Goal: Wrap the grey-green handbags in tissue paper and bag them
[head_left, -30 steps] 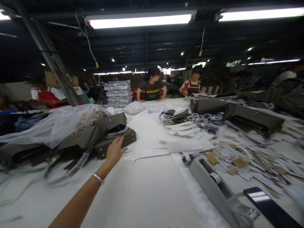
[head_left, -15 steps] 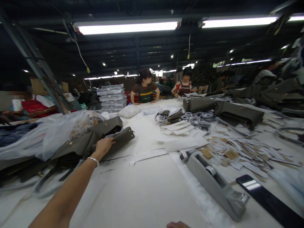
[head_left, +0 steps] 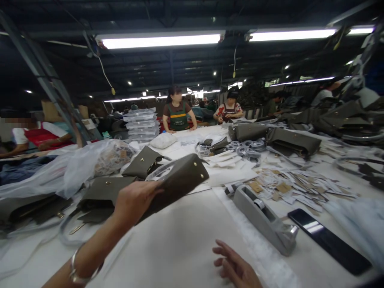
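My left hand [head_left: 133, 200] grips one end of an olive-green leather handbag [head_left: 177, 180] with brass studs and holds it lifted above the white table [head_left: 180, 244]. My right hand [head_left: 235, 268] hovers low near the front edge, fingers apart, holding nothing. More olive handbags [head_left: 144, 162] lie in a heap to the left of the lifted one, partly under a clear plastic sheet [head_left: 75, 166].
A grey tape dispenser [head_left: 264, 218] and a black phone [head_left: 328, 240] lie to the right. Paper tags [head_left: 294, 186] and tape rolls [head_left: 246, 150] are scattered beyond them, with more bags [head_left: 291, 142] at the far right. Other people [head_left: 177, 114] work at the table's far side.
My left hand took hold of the handbag on the pile and lifted it toward me and to the right. My right hand came into view at the bottom.
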{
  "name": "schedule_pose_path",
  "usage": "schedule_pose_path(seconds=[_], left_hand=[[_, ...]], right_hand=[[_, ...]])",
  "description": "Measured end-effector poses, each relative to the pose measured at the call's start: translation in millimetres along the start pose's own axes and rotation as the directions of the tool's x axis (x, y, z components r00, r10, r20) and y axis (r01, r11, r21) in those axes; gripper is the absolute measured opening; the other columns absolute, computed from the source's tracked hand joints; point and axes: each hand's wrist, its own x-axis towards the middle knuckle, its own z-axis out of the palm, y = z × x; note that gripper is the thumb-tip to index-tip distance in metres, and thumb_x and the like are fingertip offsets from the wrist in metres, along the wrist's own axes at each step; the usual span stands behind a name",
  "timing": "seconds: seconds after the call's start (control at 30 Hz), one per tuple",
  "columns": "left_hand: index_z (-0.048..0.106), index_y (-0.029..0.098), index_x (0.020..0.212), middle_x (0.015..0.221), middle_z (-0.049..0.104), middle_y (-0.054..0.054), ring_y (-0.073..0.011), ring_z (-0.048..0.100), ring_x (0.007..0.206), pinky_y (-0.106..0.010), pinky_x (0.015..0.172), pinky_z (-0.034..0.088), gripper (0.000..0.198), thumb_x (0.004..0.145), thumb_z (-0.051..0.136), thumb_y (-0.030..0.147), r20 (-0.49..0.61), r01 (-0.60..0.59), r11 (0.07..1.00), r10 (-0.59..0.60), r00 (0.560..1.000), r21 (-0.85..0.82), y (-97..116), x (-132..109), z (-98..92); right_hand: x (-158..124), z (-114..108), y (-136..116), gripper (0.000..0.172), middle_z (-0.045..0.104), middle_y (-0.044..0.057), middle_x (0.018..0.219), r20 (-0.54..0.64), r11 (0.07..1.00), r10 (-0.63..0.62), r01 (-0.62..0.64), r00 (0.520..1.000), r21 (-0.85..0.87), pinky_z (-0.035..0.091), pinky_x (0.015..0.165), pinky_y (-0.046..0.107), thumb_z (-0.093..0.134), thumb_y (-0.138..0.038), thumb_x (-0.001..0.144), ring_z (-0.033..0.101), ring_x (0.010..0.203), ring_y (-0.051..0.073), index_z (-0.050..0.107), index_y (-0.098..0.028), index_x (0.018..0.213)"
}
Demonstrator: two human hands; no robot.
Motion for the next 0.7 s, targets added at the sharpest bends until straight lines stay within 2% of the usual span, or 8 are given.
schedule_pose_path(seconds=[0.07,0.13,0.23,0.37,0.43,0.5,0.57,0.7], left_hand=[[0.07,0.033,0.12,0.116,0.074,-0.003,-0.0273,0.07,0.102,-0.037,0.092,0.049,0.032,0.096,0.049,0.033,-0.064,-0.293,0.942,0.286,0.956,-0.166,28,-46,5.1],[0.057,0.034,0.137,0.125,0.07,-0.003,-0.0245,0.068,0.109,-0.037,0.099,0.049,0.044,0.098,0.043,0.02,-0.122,-0.448,0.85,0.432,0.894,-0.278,54,-91,17.3],[0.045,0.033,0.146,0.131,0.066,-0.005,-0.0233,0.067,0.113,-0.038,0.102,0.05,0.053,0.096,0.045,0.013,-0.004,-0.446,0.804,0.483,0.875,-0.392,79,-142,38.7],[0.046,0.034,0.144,0.14,0.058,-0.007,-0.0309,0.057,0.126,-0.051,0.107,0.046,0.064,0.086,0.07,0.028,0.177,-0.327,0.852,0.425,0.888,-0.41,74,-167,55.5],[0.044,0.035,0.146,0.149,0.047,-0.009,-0.0355,0.047,0.134,-0.057,0.107,0.042,0.079,0.075,0.08,0.032,0.212,-0.259,0.89,0.354,0.911,-0.376,61,-166,57.8],[0.043,0.036,0.146,0.153,0.041,-0.009,-0.0353,0.045,0.136,-0.053,0.106,0.045,0.089,0.068,0.085,0.032,0.227,-0.173,0.918,0.264,0.937,-0.356,49,-165,59.2],[0.045,0.038,0.145,0.153,0.043,-0.007,-0.0332,0.05,0.132,-0.045,0.103,0.05,0.093,0.062,0.088,0.032,0.224,-0.103,0.926,0.194,0.955,-0.364,39,-168,63.3],[0.034,0.048,0.147,0.149,0.047,0.0,-0.0299,0.06,0.122,-0.036,0.098,0.054,0.093,0.069,0.083,0.037,0.11,-0.129,0.902,0.19,0.976,-0.412,24,-186,88.4]], right_hand=[[-3,-4,-14,0.077,0.055,0.016,0.143,-0.034,0.992,-0.022,0.026,0.999,0.121,0.059,0.084,0.036,0.035,-0.074,0.091,0.066,0.114,0.026,0.04,-0.024,0.15],[-9,-12,-26,0.072,0.041,0.012,0.155,-0.091,0.984,-0.041,0.056,0.995,0.166,0.056,0.092,0.04,0.019,-0.068,0.097,0.056,0.129,0.026,0.023,-0.029,0.156],[-20,-27,-36,0.068,0.04,0.007,0.156,-0.22,1.0,-0.028,0.029,0.975,0.003,0.047,0.107,0.044,0.024,-0.065,0.098,0.044,0.139,0.025,0.024,-0.03,0.156],[-38,-44,-42,0.063,0.043,0.008,0.154,-0.363,0.931,-0.067,-0.072,0.929,-0.358,0.028,0.119,0.049,0.045,-0.057,0.096,0.038,0.143,0.027,0.039,-0.025,0.15],[-44,-45,-49,0.058,0.043,0.006,0.154,-0.261,0.843,-0.219,0.048,0.94,-0.537,0.024,0.121,0.05,0.051,-0.05,0.095,0.037,0.143,0.028,0.043,-0.027,0.148],[-45,-42,-57,0.056,0.044,0.004,0.154,-0.035,0.703,-0.315,0.209,0.948,-0.68,0.023,0.121,0.051,0.06,-0.044,0.091,0.034,0.145,0.029,0.049,-0.031,0.144],[-42,-36,-63,0.057,0.045,0.003,0.153,0.136,0.604,-0.294,0.294,0.946,-0.741,0.027,0.12,0.052,0.069,-0.04,0.085,0.034,0.144,0.032,0.056,-0.034,0.139],[-29,-34,-65,0.069,0.047,0.006,0.152,0.203,0.573,-0.241,0.308,0.949,-0.76,0.035,0.116,0.053,0.079,-0.033,0.074,0.039,0.141,0.036,0.056,-0.033,0.14]])
